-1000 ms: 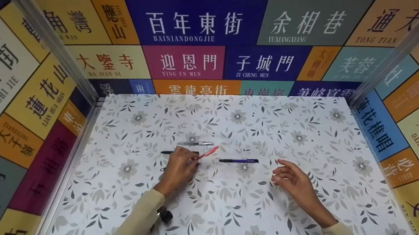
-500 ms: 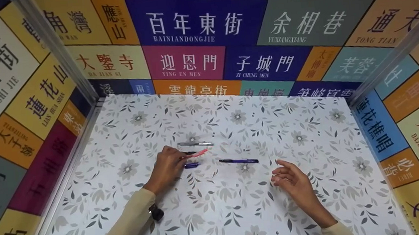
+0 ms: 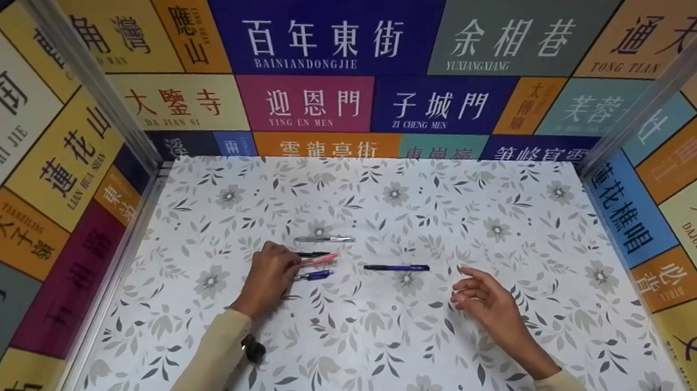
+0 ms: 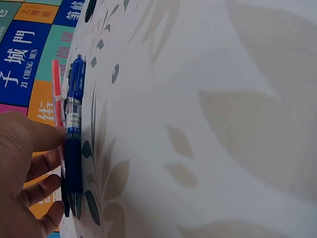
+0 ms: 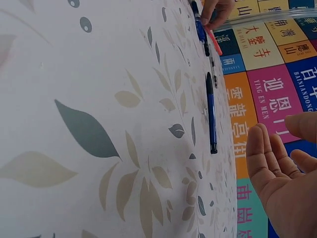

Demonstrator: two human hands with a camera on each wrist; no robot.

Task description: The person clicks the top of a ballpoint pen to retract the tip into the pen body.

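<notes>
My left hand (image 3: 268, 278) pinches a pink-red pen (image 3: 323, 259) between thumb and fingers, low over the table. Just beyond it lies a black pen (image 3: 316, 253), partly hidden by the hand. On its near side is a blue click pen (image 3: 317, 275) with a dark blue grip (image 4: 74, 158) and metal tip, lying almost parallel. Farther back lies a clear, greyish pen (image 3: 325, 240). A dark blue pen (image 3: 396, 268) lies by itself to the right. Fingers loosely bent, my right hand (image 3: 491, 302) holds nothing and stays right of that pen.
A white cloth with grey leaves and flowers covers the table (image 3: 407, 332). Panels of coloured street-name signs (image 3: 325, 31) stand along its back, left and right sides, with metal posts (image 3: 114, 95) at the corners.
My left hand has drawn back leftward with the pink-red pen, which has swung nearly level beside the black one. The blue click pen has come into fuller view. My right hand has stayed put.
</notes>
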